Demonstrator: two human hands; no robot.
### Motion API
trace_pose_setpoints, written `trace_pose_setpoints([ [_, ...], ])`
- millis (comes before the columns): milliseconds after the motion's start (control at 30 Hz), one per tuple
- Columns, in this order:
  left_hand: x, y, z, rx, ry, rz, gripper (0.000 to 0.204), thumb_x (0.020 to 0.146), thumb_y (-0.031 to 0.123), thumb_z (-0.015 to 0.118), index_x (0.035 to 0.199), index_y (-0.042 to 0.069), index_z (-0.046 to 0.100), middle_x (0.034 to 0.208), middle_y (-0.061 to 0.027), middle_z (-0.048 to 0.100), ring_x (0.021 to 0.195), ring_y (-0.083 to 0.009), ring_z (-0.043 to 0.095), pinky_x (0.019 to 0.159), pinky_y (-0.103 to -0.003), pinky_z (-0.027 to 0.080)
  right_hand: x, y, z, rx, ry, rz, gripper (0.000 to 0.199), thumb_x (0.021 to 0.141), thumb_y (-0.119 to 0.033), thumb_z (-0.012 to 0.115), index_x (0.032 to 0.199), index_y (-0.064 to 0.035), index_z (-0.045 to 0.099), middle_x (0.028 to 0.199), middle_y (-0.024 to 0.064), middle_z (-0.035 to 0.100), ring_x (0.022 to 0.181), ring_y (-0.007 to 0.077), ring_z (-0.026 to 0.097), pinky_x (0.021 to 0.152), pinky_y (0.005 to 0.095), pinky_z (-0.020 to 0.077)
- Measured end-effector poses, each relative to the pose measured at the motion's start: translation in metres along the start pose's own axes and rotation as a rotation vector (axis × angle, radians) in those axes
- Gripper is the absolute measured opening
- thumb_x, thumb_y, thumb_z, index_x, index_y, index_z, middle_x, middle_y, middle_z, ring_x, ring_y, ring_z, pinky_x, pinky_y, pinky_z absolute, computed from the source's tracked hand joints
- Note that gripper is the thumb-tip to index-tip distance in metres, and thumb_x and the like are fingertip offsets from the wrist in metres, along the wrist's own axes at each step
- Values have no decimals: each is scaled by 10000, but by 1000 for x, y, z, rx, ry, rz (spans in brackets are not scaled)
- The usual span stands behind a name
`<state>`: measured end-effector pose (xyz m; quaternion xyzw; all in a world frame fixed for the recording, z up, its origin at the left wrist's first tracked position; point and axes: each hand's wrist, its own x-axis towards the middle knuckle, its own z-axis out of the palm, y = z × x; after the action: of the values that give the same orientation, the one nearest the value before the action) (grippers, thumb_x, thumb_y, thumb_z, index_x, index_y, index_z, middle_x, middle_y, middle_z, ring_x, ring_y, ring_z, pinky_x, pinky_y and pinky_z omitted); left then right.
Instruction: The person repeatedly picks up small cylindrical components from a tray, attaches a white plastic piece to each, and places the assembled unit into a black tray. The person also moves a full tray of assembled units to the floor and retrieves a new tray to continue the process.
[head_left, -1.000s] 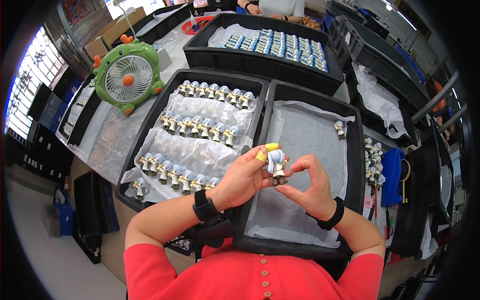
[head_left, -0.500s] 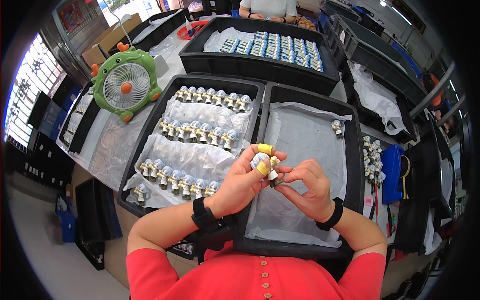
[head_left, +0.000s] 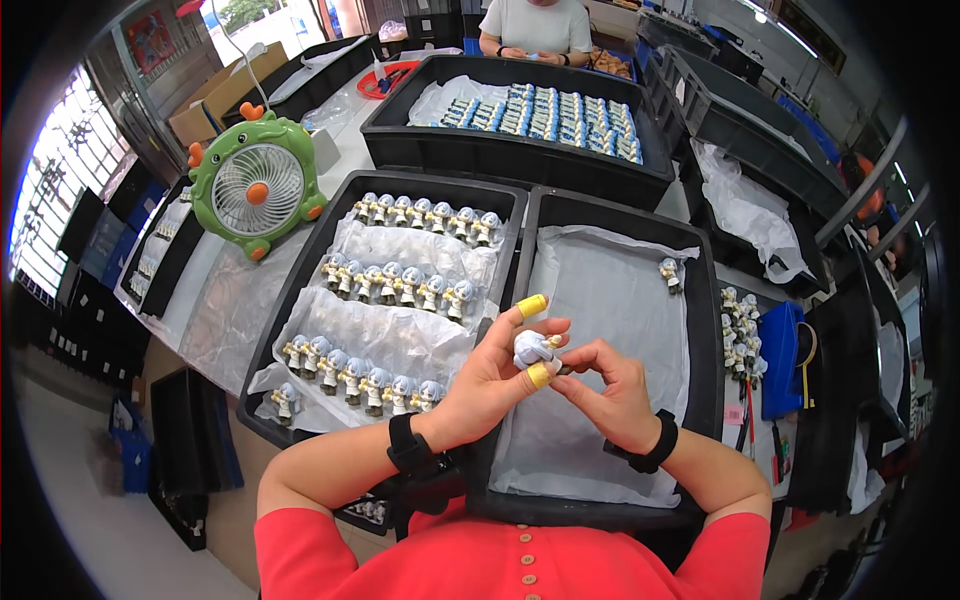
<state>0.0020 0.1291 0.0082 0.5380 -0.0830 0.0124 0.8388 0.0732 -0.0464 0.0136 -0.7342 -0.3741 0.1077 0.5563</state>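
Observation:
A small figurine (head_left: 530, 347) with pale blue-white hair is in my left hand (head_left: 482, 388), held between the thumb and fingers. Yellow covers wrap the tips of that thumb and index finger. My right hand (head_left: 612, 398) pinches the figurine's lower end with thumb and index finger; the fingers partly hide its body. Both hands are above the near left part of a black tray (head_left: 708, 350) lined with thin white sheet (head_left: 610, 330). One similar figurine (head_left: 671, 275) lies near that tray's right side.
To the left, another black tray (head_left: 350, 182) holds rows of figurines between white sheets. A green fan (head_left: 257, 192) stands beyond it. Across the back is a deep black crate (head_left: 510, 142) of blue-and-white parts, with a person (head_left: 537, 28) behind. More figurines (head_left: 741, 335) and a blue bin (head_left: 783, 360) are at right.
The figurine has been tipped, so its hair now faces me and its legs point to the right. My right fingers have come up against its lower end. My left index finger has straightened away.

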Motion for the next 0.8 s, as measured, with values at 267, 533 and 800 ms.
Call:
trace_pose_setpoints([
  [267, 1, 1, -1, 3, -102, -16, 672, 864, 23, 616, 1433, 88, 264, 1400, -100, 383, 1255, -170, 407, 1046, -319, 351, 0, 12, 3, 267, -19, 107, 217, 854, -56, 642, 1050, 6, 573, 989, 65, 656, 893, 126, 627, 802, 275, 498],
  [533, 2, 4, -2, 376, -160, 77, 632, 831, -25, 632, 1389, 45, 344, 1367, -94, 422, 1253, -167, 418, 1043, -337, 359, 3, 17, -7, 546, -222, 287, 289, 913, -53, 554, 1193, 9, 521, 1066, 47, 617, 975, 105, 588, 851, 252, 476],
  [800, 0, 1, 3, 364, 8, 53, 466, 834, 2, 636, 1255, 7, 437, 1113, -50, 551, 1049, -121, 540, 903, -278, 460, 5, 20, -11, 451, -274, 377, 310, 927, -106, 548, 1220, -10, 521, 1088, 44, 610, 955, 105, 586, 843, 258, 465],
])
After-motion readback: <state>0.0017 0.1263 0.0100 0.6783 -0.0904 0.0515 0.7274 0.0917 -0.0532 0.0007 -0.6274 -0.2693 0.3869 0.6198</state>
